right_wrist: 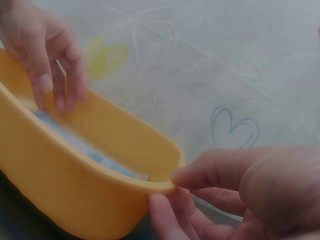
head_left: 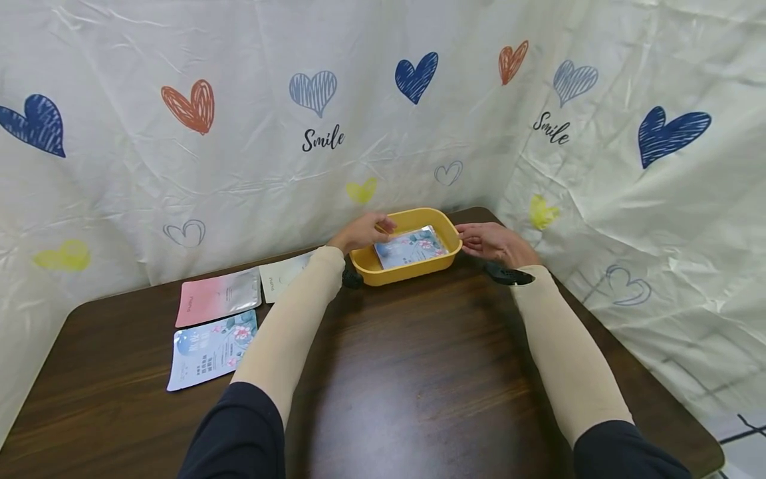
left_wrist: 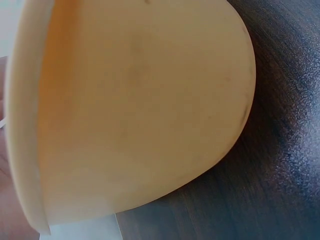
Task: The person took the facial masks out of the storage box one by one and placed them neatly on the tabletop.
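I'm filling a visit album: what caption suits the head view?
Left hand over a yellow tub with a floral packet inside, right hand at the tub's rim.

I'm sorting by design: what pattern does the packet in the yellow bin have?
The packet has a floral print on pale blue, clearest in the head view.

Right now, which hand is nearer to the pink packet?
Left. The left hand is over the left end of the yellow tub, to the right of the pink packet. The right hand is farther away, at the tub's right end.
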Demonstrator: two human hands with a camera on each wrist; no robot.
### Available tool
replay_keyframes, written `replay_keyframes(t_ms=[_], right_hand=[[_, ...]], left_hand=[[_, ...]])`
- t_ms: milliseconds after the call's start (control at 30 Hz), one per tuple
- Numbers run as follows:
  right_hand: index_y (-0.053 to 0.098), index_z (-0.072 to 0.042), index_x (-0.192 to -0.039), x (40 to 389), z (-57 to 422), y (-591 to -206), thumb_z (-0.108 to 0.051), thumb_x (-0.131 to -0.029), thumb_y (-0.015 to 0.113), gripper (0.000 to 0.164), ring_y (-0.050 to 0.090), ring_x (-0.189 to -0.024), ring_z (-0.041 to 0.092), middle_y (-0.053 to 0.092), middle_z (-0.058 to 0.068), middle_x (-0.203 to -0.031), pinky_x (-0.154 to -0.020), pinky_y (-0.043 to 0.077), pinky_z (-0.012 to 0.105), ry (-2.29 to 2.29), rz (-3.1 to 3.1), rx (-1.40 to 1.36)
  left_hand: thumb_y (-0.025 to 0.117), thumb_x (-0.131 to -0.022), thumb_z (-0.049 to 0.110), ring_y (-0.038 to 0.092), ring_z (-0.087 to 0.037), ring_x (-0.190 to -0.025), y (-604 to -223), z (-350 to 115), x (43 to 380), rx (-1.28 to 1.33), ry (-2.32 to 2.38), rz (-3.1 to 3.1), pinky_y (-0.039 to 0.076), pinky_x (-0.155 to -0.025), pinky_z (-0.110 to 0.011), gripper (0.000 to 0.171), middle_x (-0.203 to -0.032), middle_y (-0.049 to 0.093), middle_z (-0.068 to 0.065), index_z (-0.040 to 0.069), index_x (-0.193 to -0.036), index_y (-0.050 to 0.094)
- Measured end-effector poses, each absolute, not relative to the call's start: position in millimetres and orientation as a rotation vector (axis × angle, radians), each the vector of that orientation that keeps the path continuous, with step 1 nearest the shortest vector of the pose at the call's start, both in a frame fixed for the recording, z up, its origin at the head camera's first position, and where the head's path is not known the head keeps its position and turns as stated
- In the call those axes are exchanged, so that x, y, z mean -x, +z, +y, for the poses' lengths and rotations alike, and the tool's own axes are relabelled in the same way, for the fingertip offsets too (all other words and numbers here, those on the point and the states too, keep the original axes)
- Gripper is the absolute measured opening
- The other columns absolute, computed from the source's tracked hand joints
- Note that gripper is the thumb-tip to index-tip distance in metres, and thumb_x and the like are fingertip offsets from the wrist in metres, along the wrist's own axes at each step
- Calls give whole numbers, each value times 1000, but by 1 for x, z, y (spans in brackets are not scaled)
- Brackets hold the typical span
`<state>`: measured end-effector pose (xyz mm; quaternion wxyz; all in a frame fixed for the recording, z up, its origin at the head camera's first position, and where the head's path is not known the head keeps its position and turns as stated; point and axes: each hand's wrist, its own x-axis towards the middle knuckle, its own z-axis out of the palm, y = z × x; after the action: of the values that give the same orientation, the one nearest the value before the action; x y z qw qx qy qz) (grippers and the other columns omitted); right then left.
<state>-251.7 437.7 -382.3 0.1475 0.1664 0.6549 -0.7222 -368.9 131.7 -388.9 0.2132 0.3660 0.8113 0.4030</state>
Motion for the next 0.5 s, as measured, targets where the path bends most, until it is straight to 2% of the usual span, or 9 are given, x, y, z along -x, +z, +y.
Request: replay_keyframes(t_ms=[100, 333, 500], right_hand=[[37, -3, -156, 252, 438, -381, -1, -102, 56, 57, 70, -90, 12, 74, 3, -104, -92, 57, 27, -2082, 1876, -482], [35, -1, -156, 253, 439, -380, 0, -102, 56, 58, 70, -90, 12, 74, 4, -101, -85, 59, 26, -2088, 1855, -476], [37, -2, -155, 253, 438, -380, -1, -102, 57, 57, 70, -89, 12, 74, 4, -102, -90, 58, 28, -2086, 1863, -480]], left_hand=[[61, -100, 3, 54, -31, -127, -389, 132, 370, -1014, 1121, 2251, 43, -112, -43, 39, -133, 60, -18, -4, -137, 57], [62, -99, 3, 54, -30, -127, -389, 131, 370, -1002, 1143, 2241, 44, -112, -42, 38, -134, 60, -18, -4, -137, 58], [62, -99, 2, 54, -29, -128, -389, 130, 369, -944, 1197, 2219, 48, -105, -40, 38, -136, 59, -18, -3, -136, 59]])
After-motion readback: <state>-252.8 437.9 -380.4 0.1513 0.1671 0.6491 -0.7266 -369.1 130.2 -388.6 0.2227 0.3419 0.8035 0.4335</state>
